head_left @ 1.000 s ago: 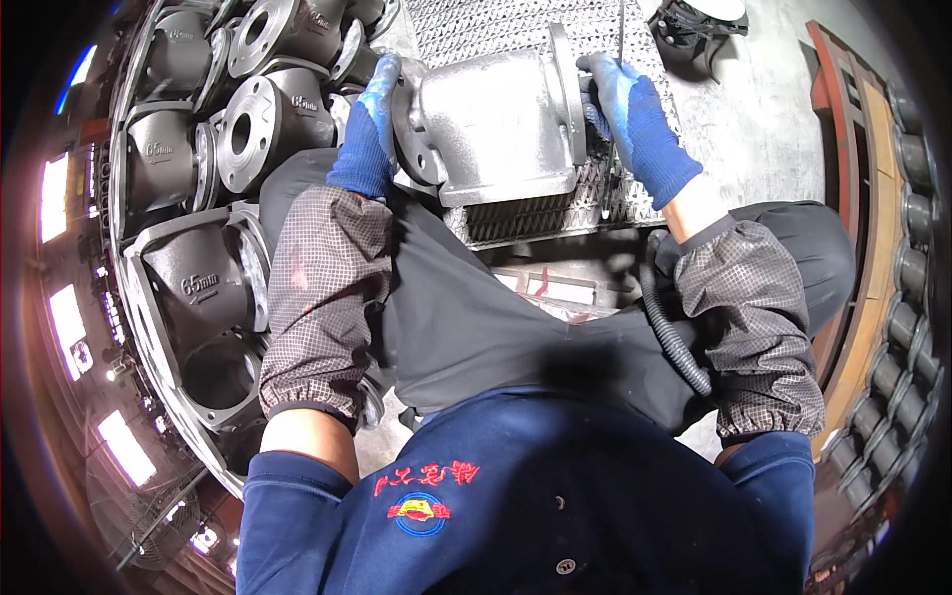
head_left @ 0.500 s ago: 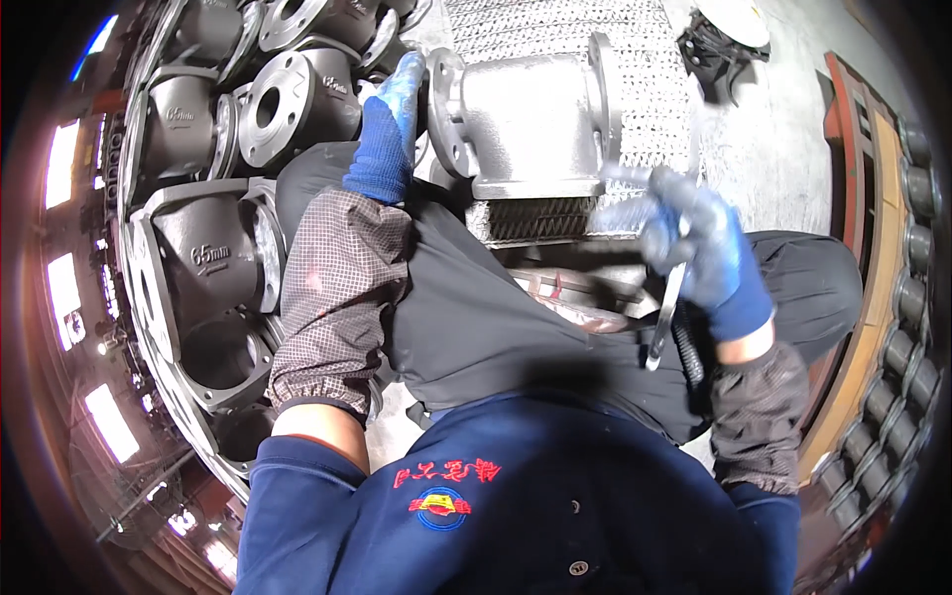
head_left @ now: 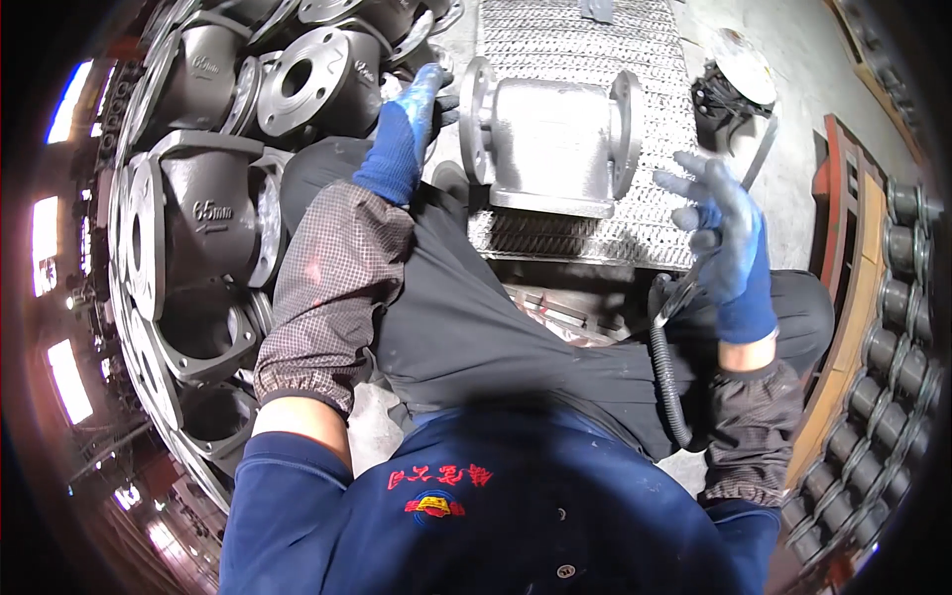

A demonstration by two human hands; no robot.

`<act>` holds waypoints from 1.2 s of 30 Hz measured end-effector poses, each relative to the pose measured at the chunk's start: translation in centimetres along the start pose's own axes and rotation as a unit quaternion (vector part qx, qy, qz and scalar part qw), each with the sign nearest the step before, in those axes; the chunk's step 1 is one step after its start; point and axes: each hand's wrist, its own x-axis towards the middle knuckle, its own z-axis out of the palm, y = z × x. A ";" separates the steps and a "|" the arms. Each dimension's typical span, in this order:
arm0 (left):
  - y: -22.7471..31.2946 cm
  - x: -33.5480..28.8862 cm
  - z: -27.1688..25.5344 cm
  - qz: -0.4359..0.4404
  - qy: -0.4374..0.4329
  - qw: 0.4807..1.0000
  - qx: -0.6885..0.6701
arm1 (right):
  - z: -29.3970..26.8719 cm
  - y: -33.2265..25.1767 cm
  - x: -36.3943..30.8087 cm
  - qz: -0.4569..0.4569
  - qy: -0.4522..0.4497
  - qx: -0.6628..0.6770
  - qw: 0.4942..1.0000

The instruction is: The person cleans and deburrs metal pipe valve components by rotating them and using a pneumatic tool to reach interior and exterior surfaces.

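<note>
A grey flanged metal valve body lies on its side on a textured metal-mesh bench top in front of me. My left hand, in a blue-and-grey work glove, is just left of its left flange. Its fingers are stretched out and hold nothing; whether they touch the flange I cannot tell. To the right of the casting, my gloved right hand is raised with fingers spread and nothing in them. Below it, a dark ribbed hose hangs over my right thigh. Its upper end, near my wrist, is partly hidden.
Several similar grey castings are stacked close along my left side. On the floor at the far right are a white round object and a black bundle. A wooden-edged pallet and rows of dark cylindrical parts stand farther right.
My right hand has opened and no longer grips the slim metal tool it held. My left hand stays beside the flange. The whole view has shifted slightly.
</note>
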 end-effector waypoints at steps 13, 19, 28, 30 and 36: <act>0.3 -0.2 1.5 -0.071 0.011 0.997 0.003 | 1.9 3.8 10.3 -0.094 -0.042 -0.198 0.975; -0.7 1.1 2.9 -0.043 -0.039 0.993 -0.101 | 1.9 3.1 9.4 -0.041 -0.010 -0.107 0.993; 0.0 -0.1 5.4 0.012 0.010 1.000 -0.004 | 2.5 4.9 8.7 0.051 0.007 0.016 0.999; -3.4 1.8 2.5 0.042 0.005 0.999 -0.030 | 3.1 5.0 8.5 0.074 0.008 0.050 0.996; 1.2 -2.6 6.5 0.223 -0.122 0.943 0.216 | 0.5 8.0 8.8 0.055 0.067 0.139 0.987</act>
